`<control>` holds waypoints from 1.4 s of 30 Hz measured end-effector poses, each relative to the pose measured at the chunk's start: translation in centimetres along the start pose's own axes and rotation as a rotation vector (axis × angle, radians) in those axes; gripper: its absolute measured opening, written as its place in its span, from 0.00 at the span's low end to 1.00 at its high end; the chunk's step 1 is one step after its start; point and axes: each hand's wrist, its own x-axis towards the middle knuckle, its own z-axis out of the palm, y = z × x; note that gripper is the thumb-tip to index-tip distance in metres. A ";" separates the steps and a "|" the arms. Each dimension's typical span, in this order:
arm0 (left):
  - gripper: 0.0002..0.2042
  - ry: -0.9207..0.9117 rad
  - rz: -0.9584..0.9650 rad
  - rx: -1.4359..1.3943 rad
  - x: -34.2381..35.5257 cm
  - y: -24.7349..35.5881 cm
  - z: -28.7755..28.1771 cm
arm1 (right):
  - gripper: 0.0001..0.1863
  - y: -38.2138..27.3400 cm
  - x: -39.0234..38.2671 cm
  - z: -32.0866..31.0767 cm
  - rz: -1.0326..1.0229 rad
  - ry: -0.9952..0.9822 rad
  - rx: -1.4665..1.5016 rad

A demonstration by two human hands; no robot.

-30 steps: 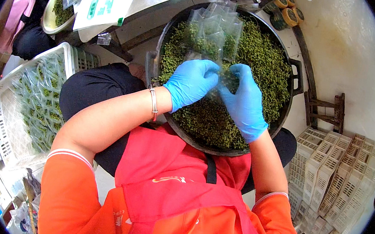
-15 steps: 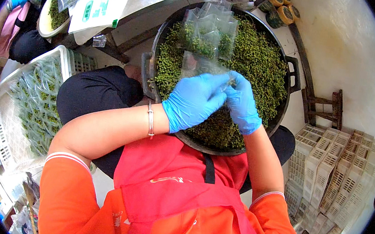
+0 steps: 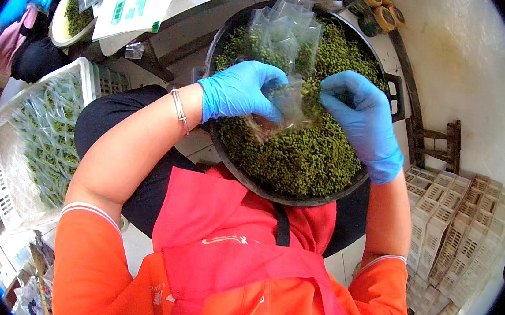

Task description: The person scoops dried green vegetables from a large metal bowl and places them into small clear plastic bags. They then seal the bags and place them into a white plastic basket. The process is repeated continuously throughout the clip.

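A wide black pan [image 3: 273,195] with side handles is filled with small green berries [image 3: 320,158] that look like fresh green peppercorns. My left hand [image 3: 241,92], in a blue glove, grips a small clear plastic bag [image 3: 295,103] between thumb and fingers above the pan's middle. To the right of that bag, apart from it, my right hand [image 3: 361,120] hovers with its gloved fingers curled in toward the thumb. Whatever its fingertips hold is hidden. Beyond both hands, several clear bags [image 3: 284,28] lie overlapped on the berries at the pan's far side.
A white basket [image 3: 9,184] of filled bags stands at left. A table [image 3: 198,4] with bags and paper runs along the back. Nearby are a bowl [image 3: 61,36] of berries and a co-worker's gloved hands [image 3: 32,2]. White crates [image 3: 443,220] and a wooden stool [image 3: 438,146] stand at right.
My hands were together over the bag and have separated. The left has moved left with the bag, the right has moved to the right. A second gloved hand of the co-worker now shows.
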 end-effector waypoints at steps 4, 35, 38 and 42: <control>0.23 0.008 0.031 -0.219 -0.1 0.6 1.0 | 0.08 -1.5 0.1 1.4 -0.211 0.081 -0.401; 0.22 0.162 0.146 0.165 -1.3 1.3 0.3 | 0.04 1.5 1.2 3.5 -0.373 0.093 -0.580; 0.23 0.493 0.212 0.176 -2.5 3.0 -4.1 | 0.05 1.0 2.5 0.9 -0.416 0.062 -0.874; 0.16 1.001 -0.050 0.621 -5.5 3.4 -13.1 | 0.11 1.0 4.7 -0.9 -0.371 0.070 -1.076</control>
